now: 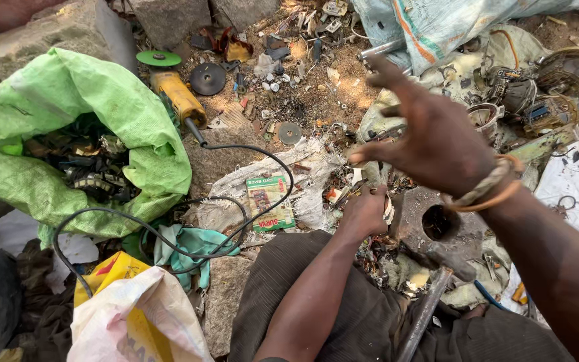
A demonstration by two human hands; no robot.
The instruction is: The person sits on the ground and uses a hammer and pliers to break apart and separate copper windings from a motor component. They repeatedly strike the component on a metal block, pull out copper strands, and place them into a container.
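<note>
Head view: outdoor scrap spot, bare dirt ground (316,100) littered with metal bits and chips, stone blocks (55,33) along the top edge. Left hand (364,213) low at centre, fingers clamped on a small metal part (372,175) held just beside a heavy metal block (430,228) with a round hole. Right hand (437,137) raised above it, fingers spread apart, holding nothing, band on the wrist. Yellow grinder (177,94) with green disc lies up left, its black cable (236,221) looping down over cloth and a flat stone. Green sack (68,114) of scrap at left, yellow-white bag (135,315) bottom left, motor parts (537,87) piled top right.
</note>
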